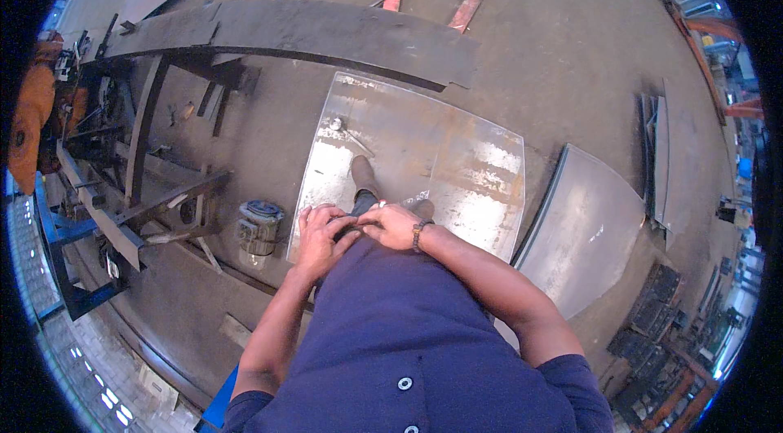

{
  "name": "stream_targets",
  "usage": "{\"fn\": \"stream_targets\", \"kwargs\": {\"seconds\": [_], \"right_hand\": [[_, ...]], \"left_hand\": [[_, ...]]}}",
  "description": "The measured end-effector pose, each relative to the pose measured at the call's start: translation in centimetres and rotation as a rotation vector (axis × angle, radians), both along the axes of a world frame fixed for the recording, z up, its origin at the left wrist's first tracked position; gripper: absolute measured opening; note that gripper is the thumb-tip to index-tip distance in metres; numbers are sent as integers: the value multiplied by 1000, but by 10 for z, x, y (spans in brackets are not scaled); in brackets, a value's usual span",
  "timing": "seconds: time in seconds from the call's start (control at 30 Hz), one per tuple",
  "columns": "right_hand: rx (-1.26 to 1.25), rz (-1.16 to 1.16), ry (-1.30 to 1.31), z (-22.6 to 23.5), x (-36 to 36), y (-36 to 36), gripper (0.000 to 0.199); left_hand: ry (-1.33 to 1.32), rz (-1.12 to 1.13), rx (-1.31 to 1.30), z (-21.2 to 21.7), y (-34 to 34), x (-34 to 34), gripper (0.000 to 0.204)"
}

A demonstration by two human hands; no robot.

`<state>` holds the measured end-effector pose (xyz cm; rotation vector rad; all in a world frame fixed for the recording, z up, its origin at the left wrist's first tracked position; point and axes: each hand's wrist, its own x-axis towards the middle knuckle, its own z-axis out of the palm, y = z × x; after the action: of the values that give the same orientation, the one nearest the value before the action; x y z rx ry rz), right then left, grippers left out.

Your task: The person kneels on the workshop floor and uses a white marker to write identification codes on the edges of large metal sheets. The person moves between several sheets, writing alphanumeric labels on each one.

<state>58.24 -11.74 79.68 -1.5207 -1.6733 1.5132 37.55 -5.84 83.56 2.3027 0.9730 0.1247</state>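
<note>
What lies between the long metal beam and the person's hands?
From left hand and right hand to beam, the head view shows a large metal sheet bearing shoes and a hammer-like tool.

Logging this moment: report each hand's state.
Left hand: partly curled; whether it holds anything cannot be told.
Right hand: partly curled, close beside the left; any hold cannot be told.

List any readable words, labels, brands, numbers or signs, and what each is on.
None can be read.
Navy shirt: no lettering visible; any marks on its buttons are too small.
Blue-topped grey unit: too small to tell.
Metal sheet underfoot: patches, no legible text.
Background at the rim: too blurred.
</note>
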Motion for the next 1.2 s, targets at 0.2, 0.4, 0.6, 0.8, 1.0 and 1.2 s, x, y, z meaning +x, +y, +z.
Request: {"fn": "stream_targets", "kwargs": {"seconds": [0.2,0.4,0.6,0.8,1.0,1.2], "right_hand": [[-81,-69,39,-7,4,-8,28],[-62,-32,88,12,11,-15,30],[25,220,-137,24,8,-5,42],[84,327,-216,25,6,-3,39],[133,251,-194,16,13,-12,37],[102,188,-193,23,15,-13,35]], "left_hand": [[-1,-6,12,5,2,-1,20],[-85,72,27,9,-18,-66,18],[23,152,-82,6,-51,-107,14],[-2,254,-114,-3,-53,-67,23],[195,307,-94,-17,-54,-47,39],[209,315,-138,-23,-49,-44,46]]}}
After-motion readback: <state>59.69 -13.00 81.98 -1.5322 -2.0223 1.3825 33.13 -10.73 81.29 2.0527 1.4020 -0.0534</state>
